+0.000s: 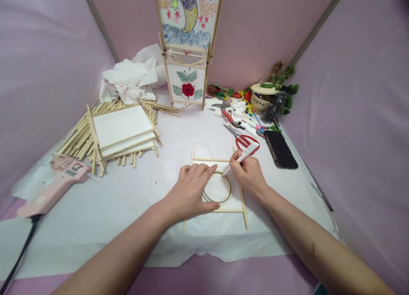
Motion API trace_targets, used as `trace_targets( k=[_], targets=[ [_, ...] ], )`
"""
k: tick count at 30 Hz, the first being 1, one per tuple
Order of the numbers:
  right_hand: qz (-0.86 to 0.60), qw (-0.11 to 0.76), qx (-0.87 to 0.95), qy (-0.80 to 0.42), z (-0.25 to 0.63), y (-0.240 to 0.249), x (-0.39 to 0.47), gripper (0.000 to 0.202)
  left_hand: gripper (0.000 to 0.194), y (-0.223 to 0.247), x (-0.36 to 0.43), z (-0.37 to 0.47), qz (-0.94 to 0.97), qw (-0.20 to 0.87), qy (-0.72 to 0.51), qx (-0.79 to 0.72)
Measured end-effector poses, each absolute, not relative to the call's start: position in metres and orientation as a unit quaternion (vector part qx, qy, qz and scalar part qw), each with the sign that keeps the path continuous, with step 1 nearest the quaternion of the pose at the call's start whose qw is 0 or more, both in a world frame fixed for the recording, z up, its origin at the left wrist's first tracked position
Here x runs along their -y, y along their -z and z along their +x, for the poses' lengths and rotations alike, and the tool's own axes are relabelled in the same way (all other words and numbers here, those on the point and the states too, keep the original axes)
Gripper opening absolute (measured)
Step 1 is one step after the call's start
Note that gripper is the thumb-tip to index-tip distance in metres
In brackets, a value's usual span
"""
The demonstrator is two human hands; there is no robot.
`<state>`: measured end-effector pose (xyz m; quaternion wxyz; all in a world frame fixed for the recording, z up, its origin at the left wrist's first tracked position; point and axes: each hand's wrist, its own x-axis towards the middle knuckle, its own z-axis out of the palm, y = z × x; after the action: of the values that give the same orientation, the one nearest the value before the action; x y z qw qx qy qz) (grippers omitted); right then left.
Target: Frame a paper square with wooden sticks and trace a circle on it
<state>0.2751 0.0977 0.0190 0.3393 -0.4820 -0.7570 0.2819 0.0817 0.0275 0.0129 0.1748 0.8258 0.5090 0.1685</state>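
My right hand is closed around a white marker pen, held at a slant. The pen's tip meets the upper right edge of a thin ring with a yellowish rim, which looks like a tape roll. This ring lies flat on white paper inside a frame of light wooden sticks. With fingers stretched and thumb spread, my left hand lies over the ring's left side and the frame, hiding part of both.
At left are a pink glue gun and stacked frames on wooden sticks. A decorated stick structure stands at the back. Red-handled scissors, a phone and a bowl lie to the right.
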Motion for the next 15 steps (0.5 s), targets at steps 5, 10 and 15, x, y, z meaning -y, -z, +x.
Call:
trace_targets(
  k=[5, 10, 15],
  targets=[
    [-0.467, 0.338, 0.763, -0.293, 0.272, -0.019, -0.103, 0.018, 0.087, -0.012, -0.028, 0.082, 0.823, 0.179, -0.170, -0.512],
    [-0.462, 0.330, 0.761, -0.314, 0.270, -0.020, -0.111, 0.018, 0.087, -0.014, -0.028, 0.081, 0.822, 0.185, -0.170, -0.511],
    [-0.455, 0.320, 0.766, -0.322, 0.268, -0.021, -0.116, 0.017, 0.087, -0.015, -0.029, 0.081, 0.820, 0.190, -0.167, -0.513]
  ],
)
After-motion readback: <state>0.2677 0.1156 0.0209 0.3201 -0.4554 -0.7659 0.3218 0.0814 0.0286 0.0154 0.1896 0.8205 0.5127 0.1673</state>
